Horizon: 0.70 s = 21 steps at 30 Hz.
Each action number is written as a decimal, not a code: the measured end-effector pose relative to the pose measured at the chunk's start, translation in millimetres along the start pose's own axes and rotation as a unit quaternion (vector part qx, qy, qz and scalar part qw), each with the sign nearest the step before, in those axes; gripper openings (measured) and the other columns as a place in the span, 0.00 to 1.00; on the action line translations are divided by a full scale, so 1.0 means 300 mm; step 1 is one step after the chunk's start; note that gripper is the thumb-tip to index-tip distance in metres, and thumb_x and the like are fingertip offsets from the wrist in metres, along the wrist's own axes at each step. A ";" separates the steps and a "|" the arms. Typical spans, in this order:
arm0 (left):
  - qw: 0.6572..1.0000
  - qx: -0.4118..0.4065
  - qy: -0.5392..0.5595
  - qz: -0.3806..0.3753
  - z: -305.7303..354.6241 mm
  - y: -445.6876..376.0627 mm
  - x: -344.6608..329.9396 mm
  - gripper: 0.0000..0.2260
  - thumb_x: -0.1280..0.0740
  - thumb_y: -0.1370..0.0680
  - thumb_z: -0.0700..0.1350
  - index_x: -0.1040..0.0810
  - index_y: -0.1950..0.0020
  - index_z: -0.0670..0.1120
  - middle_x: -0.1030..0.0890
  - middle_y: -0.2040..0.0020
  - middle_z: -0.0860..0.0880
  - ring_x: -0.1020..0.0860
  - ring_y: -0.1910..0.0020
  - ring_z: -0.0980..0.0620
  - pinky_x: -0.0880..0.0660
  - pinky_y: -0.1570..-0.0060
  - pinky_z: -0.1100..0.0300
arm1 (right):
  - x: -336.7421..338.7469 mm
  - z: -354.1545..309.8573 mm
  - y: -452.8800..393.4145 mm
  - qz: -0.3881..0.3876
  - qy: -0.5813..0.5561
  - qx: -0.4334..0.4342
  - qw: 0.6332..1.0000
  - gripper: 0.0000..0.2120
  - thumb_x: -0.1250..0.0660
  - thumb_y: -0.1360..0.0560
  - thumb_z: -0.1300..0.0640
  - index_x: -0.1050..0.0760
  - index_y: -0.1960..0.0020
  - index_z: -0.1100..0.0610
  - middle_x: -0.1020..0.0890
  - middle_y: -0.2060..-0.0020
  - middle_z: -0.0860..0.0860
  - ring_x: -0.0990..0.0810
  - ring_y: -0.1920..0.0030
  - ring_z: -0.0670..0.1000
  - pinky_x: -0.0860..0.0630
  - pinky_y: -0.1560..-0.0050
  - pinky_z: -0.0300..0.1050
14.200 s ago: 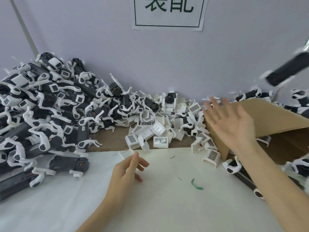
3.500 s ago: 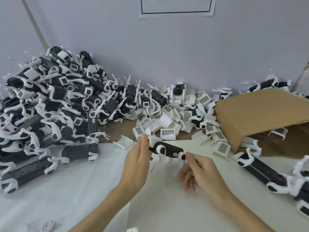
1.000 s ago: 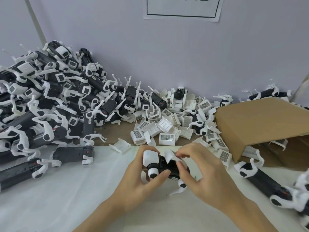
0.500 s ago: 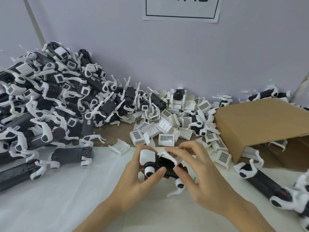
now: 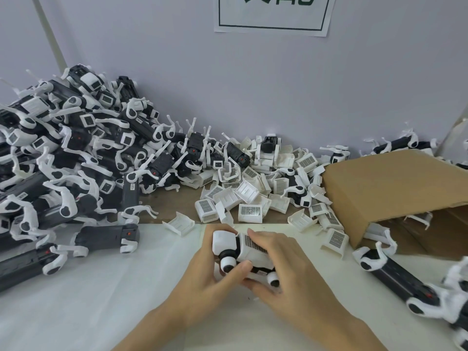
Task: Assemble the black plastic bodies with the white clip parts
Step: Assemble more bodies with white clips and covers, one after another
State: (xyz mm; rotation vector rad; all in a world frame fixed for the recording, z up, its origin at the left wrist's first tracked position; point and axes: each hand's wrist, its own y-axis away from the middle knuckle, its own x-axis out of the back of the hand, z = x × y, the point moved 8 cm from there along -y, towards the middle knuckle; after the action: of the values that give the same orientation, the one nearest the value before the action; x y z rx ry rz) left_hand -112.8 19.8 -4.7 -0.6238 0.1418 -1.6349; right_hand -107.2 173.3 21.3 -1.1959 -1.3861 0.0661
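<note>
Pinching the black body [image 5: 255, 269], seemingly lying left-right, both hands' [image 5: 202, 282] [image 5: 286, 274] grip presses a white clip [image 5: 253, 247]

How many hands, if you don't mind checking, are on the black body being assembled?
2. The left hand grips the black body at its left end. The right hand lies over the white clip part on top, thumb underneath.
</note>
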 end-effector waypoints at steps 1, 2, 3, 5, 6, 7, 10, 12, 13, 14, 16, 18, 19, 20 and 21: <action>1.000 0.005 0.010 0.005 -0.001 -0.002 0.002 0.18 0.31 0.21 0.60 0.29 0.38 0.52 0.23 0.47 0.54 0.22 0.47 0.53 0.23 0.48 0.60 | -0.005 -0.002 0.002 0.004 0.022 0.009 1.000 0.28 0.25 0.23 0.49 0.27 0.26 0.56 0.22 0.35 0.46 0.23 0.36 0.47 0.25 0.37 0.43; 1.000 0.011 0.019 0.008 -0.004 -0.002 0.003 0.18 0.31 0.21 0.60 0.29 0.39 0.51 0.24 0.48 0.52 0.23 0.49 0.51 0.25 0.49 0.59 | -0.008 0.000 0.003 0.009 0.038 0.010 0.999 0.31 0.22 0.25 0.54 0.28 0.25 0.57 0.22 0.32 0.47 0.24 0.34 0.48 0.24 0.36 0.45; 0.999 0.015 0.027 0.011 -0.007 -0.004 0.004 0.18 0.32 0.21 0.59 0.30 0.40 0.49 0.25 0.49 0.51 0.24 0.51 0.49 0.25 0.52 0.58 | -0.007 0.000 0.003 0.018 0.050 0.011 0.998 0.33 0.21 0.26 0.58 0.28 0.24 0.58 0.23 0.30 0.47 0.24 0.32 0.48 0.24 0.35 0.46; 0.999 0.026 0.045 0.012 -0.014 -0.007 0.004 0.20 0.32 0.21 0.59 0.30 0.40 0.46 0.27 0.50 0.49 0.27 0.55 0.50 0.26 0.55 0.55 | 0.002 -0.013 0.000 0.043 0.060 0.021 0.997 0.30 0.24 0.24 0.56 0.28 0.24 0.60 0.24 0.27 0.49 0.25 0.30 0.48 0.24 0.34 0.47; 0.998 0.032 0.055 0.012 -0.018 -0.009 0.003 0.20 0.32 0.21 0.59 0.30 0.39 0.46 0.27 0.50 0.49 0.27 0.56 0.51 0.26 0.55 0.54 | 0.005 -0.022 -0.004 0.049 0.060 0.024 0.997 0.28 0.28 0.21 0.53 0.28 0.24 0.60 0.24 0.27 0.50 0.24 0.30 0.48 0.24 0.34 0.47; 0.998 0.036 0.059 0.010 -0.022 -0.009 0.003 0.20 0.32 0.21 0.60 0.31 0.38 0.48 0.27 0.49 0.49 0.27 0.55 0.52 0.25 0.55 0.54 | 0.007 -0.029 -0.006 0.053 0.063 0.026 0.996 0.27 0.31 0.20 0.51 0.28 0.24 0.60 0.24 0.27 0.51 0.23 0.30 0.48 0.23 0.35 0.48; 0.998 0.031 0.053 -0.001 -0.024 -0.008 0.003 0.18 0.37 0.20 0.62 0.31 0.37 0.52 0.26 0.47 0.49 0.25 0.53 0.48 0.24 0.51 0.49 | 0.021 -0.035 -0.010 0.064 0.086 0.036 0.994 0.26 0.31 0.20 0.49 0.26 0.26 0.61 0.22 0.28 0.51 0.20 0.33 0.48 0.21 0.38 0.48; 0.998 0.033 0.057 -0.008 -0.023 -0.008 0.001 0.18 0.39 0.19 0.64 0.31 0.36 0.53 0.26 0.46 0.47 0.26 0.52 0.44 0.25 0.49 0.45 | 0.029 -0.037 -0.009 0.071 0.097 0.048 0.992 0.26 0.28 0.21 0.50 0.25 0.27 0.61 0.21 0.29 0.52 0.19 0.34 0.48 0.21 0.39 0.48; 0.998 0.034 0.061 -0.009 -0.023 -0.007 -0.001 0.19 0.40 0.18 0.65 0.31 0.36 0.53 0.26 0.46 0.46 0.27 0.53 0.42 0.26 0.50 0.45 | 0.027 -0.038 -0.007 0.071 0.098 0.050 0.991 0.27 0.26 0.22 0.51 0.25 0.27 0.61 0.21 0.29 0.51 0.19 0.34 0.48 0.21 0.39 0.48; 0.997 0.035 0.063 -0.009 -0.022 -0.007 -0.002 0.19 0.41 0.18 0.65 0.31 0.36 0.52 0.27 0.47 0.46 0.28 0.54 0.42 0.27 0.51 0.47 | 0.023 -0.038 -0.006 0.069 0.097 0.049 0.992 0.28 0.26 0.22 0.51 0.25 0.26 0.61 0.21 0.29 0.51 0.20 0.33 0.48 0.21 0.38 0.48; 0.997 0.037 0.069 -0.007 -0.024 -0.004 -0.002 0.21 0.40 0.18 0.66 0.31 0.37 0.51 0.27 0.49 0.48 0.29 0.56 0.45 0.28 0.53 0.50 | 0.015 -0.042 -0.005 0.066 0.093 0.042 0.993 0.28 0.29 0.22 0.51 0.26 0.26 0.61 0.22 0.28 0.51 0.22 0.31 0.48 0.21 0.37 0.47; 0.996 0.041 0.074 -0.002 -0.026 -0.005 -0.002 0.20 0.39 0.18 0.66 0.30 0.38 0.51 0.28 0.51 0.51 0.30 0.58 0.51 0.29 0.55 0.56 | 0.018 -0.042 -0.012 0.068 0.096 0.041 0.992 0.26 0.31 0.21 0.50 0.25 0.26 0.61 0.22 0.28 0.52 0.22 0.30 0.47 0.22 0.37 0.47; 0.997 0.043 0.071 0.002 -0.028 -0.006 -0.001 0.19 0.39 0.19 0.65 0.30 0.39 0.52 0.27 0.51 0.52 0.29 0.58 0.53 0.29 0.55 0.58 | 0.023 -0.041 -0.017 0.071 0.100 0.044 0.991 0.26 0.31 0.21 0.49 0.24 0.27 0.60 0.21 0.29 0.52 0.22 0.31 0.47 0.22 0.38 0.47; 0.997 0.045 0.066 0.005 -0.029 -0.007 -0.001 0.18 0.38 0.19 0.65 0.30 0.40 0.53 0.27 0.51 0.53 0.29 0.58 0.54 0.29 0.55 0.59 | 0.026 -0.041 -0.020 0.075 0.104 0.046 0.991 0.26 0.31 0.22 0.49 0.23 0.28 0.60 0.21 0.29 0.51 0.22 0.32 0.46 0.23 0.39 0.46; 0.997 0.046 0.063 0.010 -0.030 -0.007 -0.001 0.16 0.37 0.20 0.64 0.30 0.41 0.53 0.27 0.52 0.53 0.29 0.58 0.54 0.29 0.55 0.59 | 0.026 -0.040 -0.022 0.075 0.106 0.049 0.990 0.25 0.32 0.21 0.48 0.23 0.28 0.60 0.21 0.30 0.51 0.22 0.32 0.46 0.23 0.39 0.45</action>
State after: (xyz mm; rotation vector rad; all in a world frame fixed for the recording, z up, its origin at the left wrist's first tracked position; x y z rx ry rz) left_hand -119.0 18.1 -11.5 -0.4474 0.1630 -1.6528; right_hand -99.7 168.3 34.4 -1.1879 -1.0954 0.1083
